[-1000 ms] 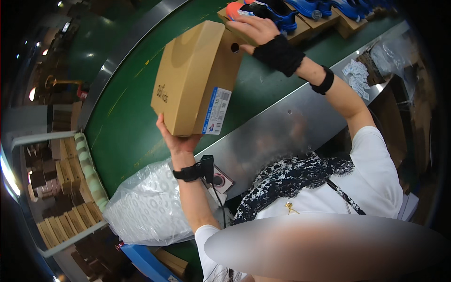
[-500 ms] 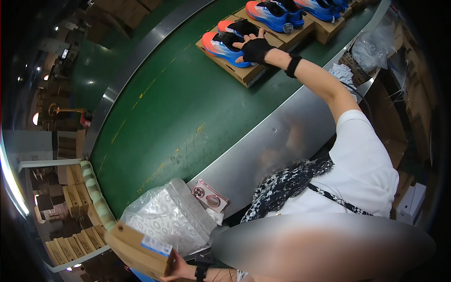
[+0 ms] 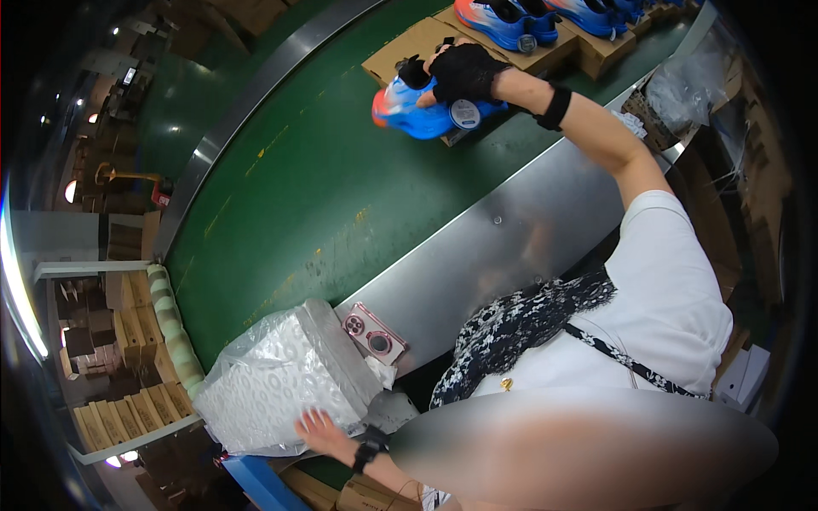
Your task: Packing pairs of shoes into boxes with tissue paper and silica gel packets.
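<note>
My right hand [image 3: 464, 75], in a black fingerless glove, is closed on a running shoe [image 3: 417, 111] in blue, white and orange. A round tag [image 3: 465, 114] hangs from it. The hand covers part of the shoe, and I cannot tell whether a second shoe is in its grip. Beneath and behind lies a cardboard shoebox [image 3: 396, 53] on the green conveyor belt. My left hand [image 3: 326, 434], with a black watch at its wrist, is bare and its fingers are stretched out. It holds nothing and is over the edge of a clear plastic bag [image 3: 273, 383] of patterned white sheets.
More shoes [image 3: 507, 24] stand on shoeboxes farther along the belt [image 3: 315, 213]. A pink phone [image 3: 373, 334] lies on the metal ledge [image 3: 494, 230]. Upright shoeboxes [image 3: 132, 417] fill a rack at left. Cardboard boxes [image 3: 375, 496] and a blue edge [image 3: 256, 485] are below my left hand.
My right hand has gripped and lifted the shoe off its box, tilting it and drawing it nearer. The shoebox that my left hand held is out of it, and those fingers have opened.
</note>
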Demonstrator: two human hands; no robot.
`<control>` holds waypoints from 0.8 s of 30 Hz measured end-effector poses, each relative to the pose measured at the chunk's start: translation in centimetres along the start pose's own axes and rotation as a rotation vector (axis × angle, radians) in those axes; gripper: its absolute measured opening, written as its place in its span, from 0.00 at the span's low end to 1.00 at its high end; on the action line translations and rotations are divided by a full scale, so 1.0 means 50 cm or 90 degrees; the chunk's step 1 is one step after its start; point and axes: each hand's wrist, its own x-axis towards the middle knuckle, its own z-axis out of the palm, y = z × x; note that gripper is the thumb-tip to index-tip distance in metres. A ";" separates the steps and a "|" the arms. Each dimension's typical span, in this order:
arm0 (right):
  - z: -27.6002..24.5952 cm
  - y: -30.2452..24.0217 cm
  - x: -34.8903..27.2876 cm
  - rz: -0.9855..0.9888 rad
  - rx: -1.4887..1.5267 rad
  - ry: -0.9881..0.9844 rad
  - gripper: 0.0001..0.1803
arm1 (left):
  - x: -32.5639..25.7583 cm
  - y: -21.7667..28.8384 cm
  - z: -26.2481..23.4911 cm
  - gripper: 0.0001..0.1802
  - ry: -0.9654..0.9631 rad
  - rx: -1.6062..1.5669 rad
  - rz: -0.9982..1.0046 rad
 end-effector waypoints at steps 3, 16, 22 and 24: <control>-0.069 -0.047 -0.043 -0.032 0.071 -0.145 0.31 | -0.070 -0.036 0.230 0.25 -0.253 0.213 0.065; 0.114 -0.184 -0.276 -0.632 0.184 -0.107 0.23 | -0.247 -0.225 0.604 0.18 -0.953 0.466 0.365; 0.190 -0.110 -0.157 -0.318 0.303 -0.159 0.17 | -0.283 -0.308 0.552 0.21 -1.031 0.762 0.259; 0.221 -0.057 -0.092 -0.140 0.138 -0.178 0.11 | -0.315 -0.292 0.558 0.21 -1.058 0.737 0.269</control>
